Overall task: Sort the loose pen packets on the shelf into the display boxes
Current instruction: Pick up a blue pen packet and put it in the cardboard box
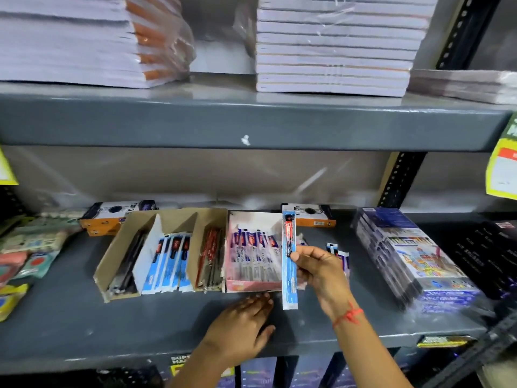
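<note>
Right hand (pixel 321 271): raised over the grey shelf (pixel 84 326), grip clamped on one blue pen packet (pixel 289 259), thumb and fingers pinching its middle. The packet stands nearly upright, with a red-and-black label at its top end; its lower end hangs just in front of the pink display box (pixel 253 256). A red thread (pixel 348 316) circles the right wrist.

Left hand (pixel 243 324): palm down, flat on the shelf's front part, fingers spread and pointing at the pink box's front wall, fingertips just short of it. Grip apart, holding nothing.

Pink box: holds a row of white-and-blue packets lying lengthwise, tops towards the back.

Cardboard display box (pixel 165 219), touching the pink box's left side: three compartments. The left one holds dark packets (pixel 128 264), the middle one blue-and-white packets (pixel 170 261) like the held one, and the right one red packets (pixel 208 256).

Loose packets (pixel 340 254): a few lie on the shelf just behind the right hand, partly hidden by it; blurred, so the count is unclear.

Behind the boxes are two orange-and-black cartons (pixel 114 217). To the right, a blue wrapped bundle (pixel 402 253) sits at an angle. At the far left lie mixed small packs (pixel 33 242), blurred. The upper shelf carries stacked notebooks (pixel 333 49).
</note>
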### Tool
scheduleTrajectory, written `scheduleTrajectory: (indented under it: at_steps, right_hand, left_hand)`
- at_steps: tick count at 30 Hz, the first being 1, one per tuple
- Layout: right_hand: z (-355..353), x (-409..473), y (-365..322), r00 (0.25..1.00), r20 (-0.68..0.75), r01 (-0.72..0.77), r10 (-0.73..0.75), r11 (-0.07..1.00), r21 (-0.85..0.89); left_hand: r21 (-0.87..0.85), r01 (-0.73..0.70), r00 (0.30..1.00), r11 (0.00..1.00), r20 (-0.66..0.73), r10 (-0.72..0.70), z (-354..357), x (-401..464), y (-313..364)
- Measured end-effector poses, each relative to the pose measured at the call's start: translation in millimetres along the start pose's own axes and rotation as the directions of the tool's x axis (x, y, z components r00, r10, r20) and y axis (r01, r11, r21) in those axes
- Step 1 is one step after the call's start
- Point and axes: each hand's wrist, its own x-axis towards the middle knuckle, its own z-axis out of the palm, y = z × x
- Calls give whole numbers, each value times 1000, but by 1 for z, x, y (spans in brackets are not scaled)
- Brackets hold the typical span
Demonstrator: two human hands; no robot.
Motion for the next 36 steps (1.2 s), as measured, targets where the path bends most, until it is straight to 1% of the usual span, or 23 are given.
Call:
scheduleTrajectory:
  at_steps: [1,2,3,4,5,6,7,10,12,13,15,18,20,22,25,28,31,33,36]
  right_hand:
    - [10,3,-2,1000,27,-12,13,1000,-21]
    - [21,6,-3,998,53,-22,24,999,-42]
    - [36,9,-3,995,91,-36,42,997,-66]
    - [51,12,-4,991,123,-44,56,994,-95]
    - [68,14,-4,985,156,-47,69,990,-137]
    - [84,17,-3,980,188,-39,72,984,-172]
    - [103,20,-1,972,222,-30,77,978,-208]
    - [151,29,7,961,257,-13,98,949,-316]
    - [179,39,12,962,249,-8,116,918,-397]
    - [193,45,15,959,254,4,129,886,-463]
    - [215,57,20,950,269,47,159,778,-626]
    - [238,71,28,945,275,130,176,570,-812]
    - [251,74,34,938,269,159,218,420,-894]
    - [256,77,43,935,263,168,238,358,-919]
    - [265,86,55,939,263,199,220,277,-940]
    - [265,90,61,942,252,196,223,244,-950]
    - [264,90,62,942,249,202,224,214,-956]
    - [265,90,60,937,284,247,205,188,-951]
    - [265,89,51,936,331,318,123,114,-941]
  left_hand:
    - [-24,27,1000,999,-6,-27,3,-4,-1]
    - [-64,71,997,995,24,-70,2,-8,-1]
    - [-71,89,996,993,-1,-90,0,-15,-4]
    - [-45,77,995,996,-62,-79,-1,-21,-8]
    - [-53,81,992,995,-88,-86,-5,-29,-12]
    - [-91,89,993,992,-75,-96,-9,-37,-14]
    - [-106,126,990,986,-49,-132,-12,-46,-21]
    - [-63,211,974,975,-71,-215,-12,-69,-45]
    - [-8,280,952,960,-124,-279,-14,-81,-57]
    - [9,304,943,953,-145,-299,-16,-87,-63]
    - [20,330,931,944,-170,-323,-12,-92,-70]
    - [9,359,920,933,-172,-353,-5,-92,-72]
    - [-18,353,923,935,-156,-351,-4,-93,-72]
    - [-40,339,929,940,-140,-341,-6,-93,-71]
    - [-71,327,928,942,-165,-334,-7,-94,-72]
    - [-50,320,937,946,-131,-323,-11,-95,-70]
    - [-12,323,933,946,-161,-321,-9,-96,-70]
    - [11,331,929,944,-176,-324,-7,-97,-71]
    - [37,324,936,945,-157,-315,-7,-95,-71]
